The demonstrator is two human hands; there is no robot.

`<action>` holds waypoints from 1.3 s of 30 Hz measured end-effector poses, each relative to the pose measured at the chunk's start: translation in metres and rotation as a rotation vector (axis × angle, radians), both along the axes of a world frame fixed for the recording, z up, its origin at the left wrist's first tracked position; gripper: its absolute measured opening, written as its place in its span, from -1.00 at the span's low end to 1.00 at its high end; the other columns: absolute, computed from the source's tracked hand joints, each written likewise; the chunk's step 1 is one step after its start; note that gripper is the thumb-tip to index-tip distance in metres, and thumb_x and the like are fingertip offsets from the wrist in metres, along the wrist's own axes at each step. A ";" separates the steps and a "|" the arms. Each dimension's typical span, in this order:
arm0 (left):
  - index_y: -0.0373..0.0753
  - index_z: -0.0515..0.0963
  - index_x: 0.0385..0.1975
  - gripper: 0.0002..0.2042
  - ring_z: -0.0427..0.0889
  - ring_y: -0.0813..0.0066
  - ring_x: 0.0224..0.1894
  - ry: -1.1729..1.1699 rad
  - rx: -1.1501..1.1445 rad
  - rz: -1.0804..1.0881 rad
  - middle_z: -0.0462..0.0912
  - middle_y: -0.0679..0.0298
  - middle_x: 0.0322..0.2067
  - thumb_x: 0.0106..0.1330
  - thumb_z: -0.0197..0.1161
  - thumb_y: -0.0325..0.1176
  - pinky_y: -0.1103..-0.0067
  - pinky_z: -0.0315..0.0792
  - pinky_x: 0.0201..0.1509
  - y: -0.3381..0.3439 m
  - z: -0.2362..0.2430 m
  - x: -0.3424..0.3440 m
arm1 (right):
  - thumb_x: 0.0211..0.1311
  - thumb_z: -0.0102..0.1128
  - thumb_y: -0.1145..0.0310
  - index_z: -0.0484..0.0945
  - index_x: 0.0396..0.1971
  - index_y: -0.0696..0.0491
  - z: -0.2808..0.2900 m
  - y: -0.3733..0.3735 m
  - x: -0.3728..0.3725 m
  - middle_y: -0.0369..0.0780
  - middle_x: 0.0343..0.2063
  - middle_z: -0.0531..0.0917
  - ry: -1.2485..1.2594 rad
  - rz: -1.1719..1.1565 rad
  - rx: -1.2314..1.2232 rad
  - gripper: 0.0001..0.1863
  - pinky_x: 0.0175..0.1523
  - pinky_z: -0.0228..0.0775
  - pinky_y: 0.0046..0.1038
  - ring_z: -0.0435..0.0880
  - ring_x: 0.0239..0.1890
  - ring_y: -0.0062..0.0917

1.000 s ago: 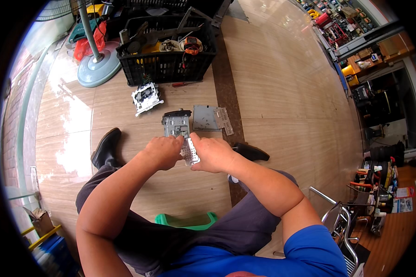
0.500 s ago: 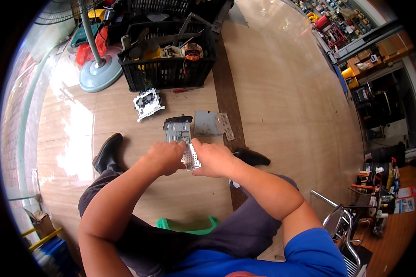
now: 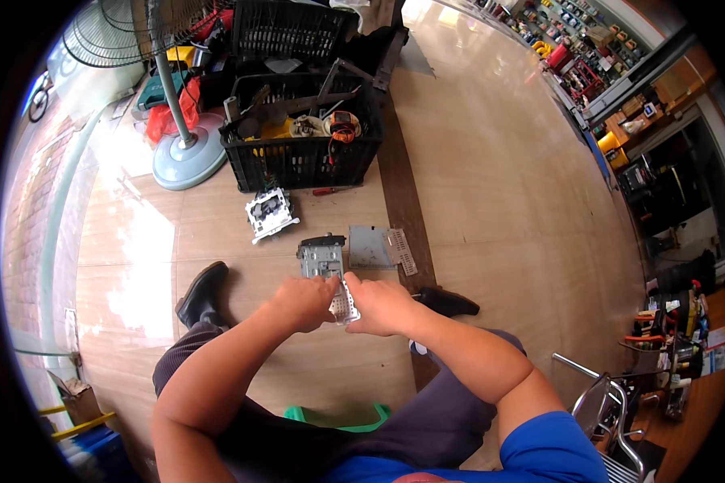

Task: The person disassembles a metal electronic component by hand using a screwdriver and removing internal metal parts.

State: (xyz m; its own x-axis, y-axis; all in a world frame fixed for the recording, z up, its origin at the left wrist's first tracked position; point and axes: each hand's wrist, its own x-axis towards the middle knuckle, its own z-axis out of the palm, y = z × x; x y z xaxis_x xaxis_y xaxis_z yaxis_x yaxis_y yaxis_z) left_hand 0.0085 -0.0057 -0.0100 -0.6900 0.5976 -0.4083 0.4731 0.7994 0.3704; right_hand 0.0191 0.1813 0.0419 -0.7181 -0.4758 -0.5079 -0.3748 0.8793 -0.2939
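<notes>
One perf. metal plate (image 3: 343, 306) btwn R hand (image 3: 381, 307) — fingers pinching its edge — & L hand (image 3: 304, 303), fingers curled, grip hidden, can't tell. Plate's at near end of grey metal unit (image 3: 320, 259), grey sheet (image 3: 370, 246) just R of unit.

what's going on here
A person's left hand and right hand grip a perforated metal piece between them, right by a boxy metal unit with a black end. Just right of that unit, a flat grey panel and a slotted strip lie on the floor. Farther off are a white-framed mechanism, a red-handled screwdriver and a black crate of tools.
</notes>
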 end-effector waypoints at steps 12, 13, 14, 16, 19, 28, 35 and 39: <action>-0.25 0.36 0.18 -0.48 0.68 -0.01 0.03 -0.045 0.002 0.011 0.68 0.00 -0.01 0.35 0.33 -0.11 0.19 0.54 0.04 0.000 -0.005 0.000 | 0.00 0.56 0.04 0.26 0.05 0.17 -0.010 0.003 0.000 0.04 -0.22 0.70 0.018 0.018 -0.016 -0.20 -0.03 0.56 -0.09 0.71 -0.10 -0.03; -0.26 0.37 0.17 -0.50 0.67 -0.01 0.04 -0.071 0.022 0.026 0.69 0.00 -0.02 0.37 0.31 -0.12 0.19 0.54 0.05 -0.001 -0.009 -0.002 | 0.00 0.56 0.03 0.26 0.06 0.17 -0.008 0.002 0.001 0.04 -0.23 0.71 0.009 0.031 -0.016 -0.20 -0.03 0.56 -0.09 0.71 -0.10 -0.03; -0.26 0.38 0.16 -0.54 0.67 -0.01 0.04 -0.104 -0.010 0.008 0.70 -0.01 -0.03 0.40 0.26 -0.13 0.18 0.53 0.06 0.001 0.001 -0.004 | 0.00 0.55 0.03 0.27 0.06 0.18 -0.007 0.003 0.001 0.04 -0.23 0.71 -0.001 0.040 -0.013 -0.19 -0.03 0.56 -0.10 0.71 -0.09 -0.03; -0.26 0.38 0.17 -0.53 0.67 -0.01 0.04 -0.094 -0.011 0.012 0.69 0.00 -0.03 0.41 0.26 -0.12 0.18 0.53 0.05 0.004 0.001 -0.004 | 0.01 0.55 0.03 0.26 0.07 0.18 -0.011 0.006 0.000 0.04 -0.23 0.71 -0.005 0.035 -0.018 -0.19 -0.03 0.56 -0.10 0.71 -0.10 -0.03; -0.23 0.38 0.19 -0.53 0.67 -0.03 0.04 -0.092 -0.017 0.020 0.68 0.00 -0.01 0.42 0.24 -0.09 0.17 0.53 0.05 0.002 -0.004 -0.005 | 0.00 0.55 0.02 0.27 0.08 0.19 -0.003 0.006 -0.002 0.04 -0.22 0.71 -0.014 0.028 -0.023 -0.18 -0.02 0.56 -0.10 0.71 -0.10 -0.02; -0.24 0.27 0.35 -0.40 0.62 -0.14 0.08 0.058 0.320 0.189 0.63 -0.12 0.06 0.42 0.23 -0.08 0.11 0.51 0.10 -0.015 -0.016 -0.010 | -0.06 0.55 -0.02 0.33 0.07 0.20 0.023 0.035 -0.029 0.08 -0.14 0.70 0.049 -0.143 -0.085 -0.16 0.05 0.52 -0.14 0.69 -0.02 -0.04; -0.33 0.17 0.43 -0.38 0.65 0.15 0.11 -0.357 0.674 0.552 0.59 -0.03 0.17 0.50 0.20 -0.19 0.36 0.54 0.16 -0.037 -0.016 -0.007 | -0.02 0.53 -0.01 0.31 0.09 0.19 0.037 0.034 -0.049 0.07 -0.17 0.71 0.121 -0.322 -0.166 -0.18 0.03 0.56 -0.14 0.72 -0.06 -0.06; -0.35 0.10 0.48 -0.36 0.56 0.12 0.22 -0.667 0.975 0.897 0.45 -0.01 0.30 0.54 0.15 -0.18 0.31 0.53 0.19 -0.049 -0.006 -0.008 | 0.00 0.52 0.02 0.29 0.10 0.19 0.025 0.034 -0.055 0.08 -0.18 0.71 0.130 -0.331 -0.230 -0.19 0.02 0.56 -0.13 0.72 -0.07 -0.05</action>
State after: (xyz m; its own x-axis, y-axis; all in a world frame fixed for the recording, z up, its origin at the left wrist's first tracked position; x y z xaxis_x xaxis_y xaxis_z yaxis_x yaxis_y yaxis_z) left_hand 0.0003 -0.0550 -0.0156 -0.8186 0.3014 -0.4889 -0.5013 0.0405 0.8643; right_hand -0.0363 0.2156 0.0665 -0.9023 -0.2991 -0.3104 -0.1301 0.8755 -0.4655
